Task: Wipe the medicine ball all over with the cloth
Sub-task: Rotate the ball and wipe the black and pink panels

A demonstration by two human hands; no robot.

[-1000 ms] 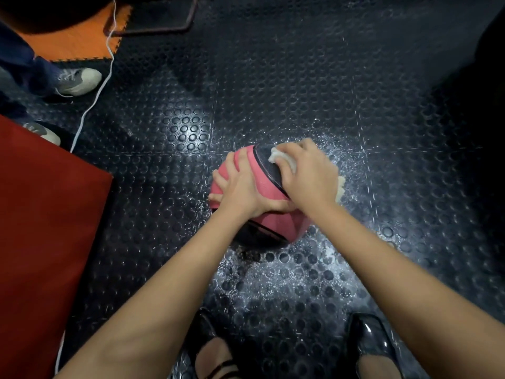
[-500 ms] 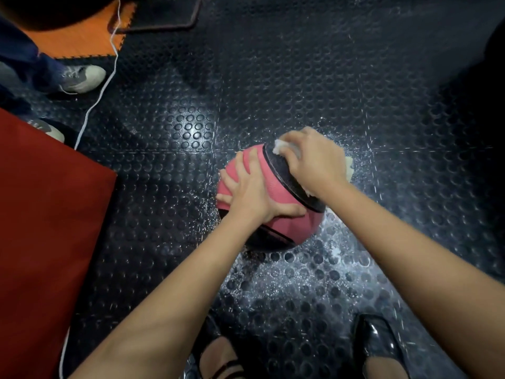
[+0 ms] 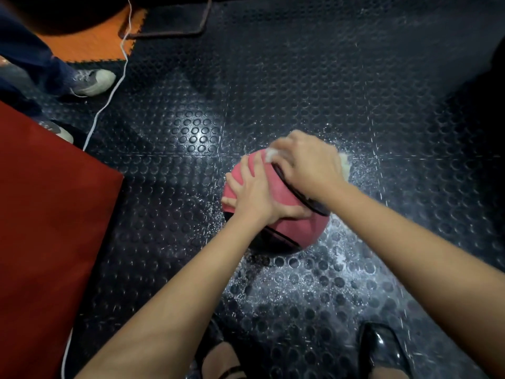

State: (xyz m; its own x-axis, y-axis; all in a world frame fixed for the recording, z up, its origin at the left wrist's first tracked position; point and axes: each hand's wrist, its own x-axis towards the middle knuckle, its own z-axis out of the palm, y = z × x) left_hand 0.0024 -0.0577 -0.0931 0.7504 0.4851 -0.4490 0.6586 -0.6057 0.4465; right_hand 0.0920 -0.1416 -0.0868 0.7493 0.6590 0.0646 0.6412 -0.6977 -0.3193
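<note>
Pink medicine ball (image 3: 297,233) unmoved; right hand (image 3: 308,162) with cloth (image 3: 345,165) now blurred.

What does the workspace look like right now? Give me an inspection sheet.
Surface: black studded rubber floor, speckled white around the ball.
Job's things: pink and black medicine ball on the floor; white cloth on its top.
Clutter: nothing seen.
Grippers: left hand rests flat on the ball, steadying it; right hand grips the cloth against it.
Cables: white cord runs across the floor at left.
Surroundings: red mat; orange tile; a bystander's sneaker.
</note>
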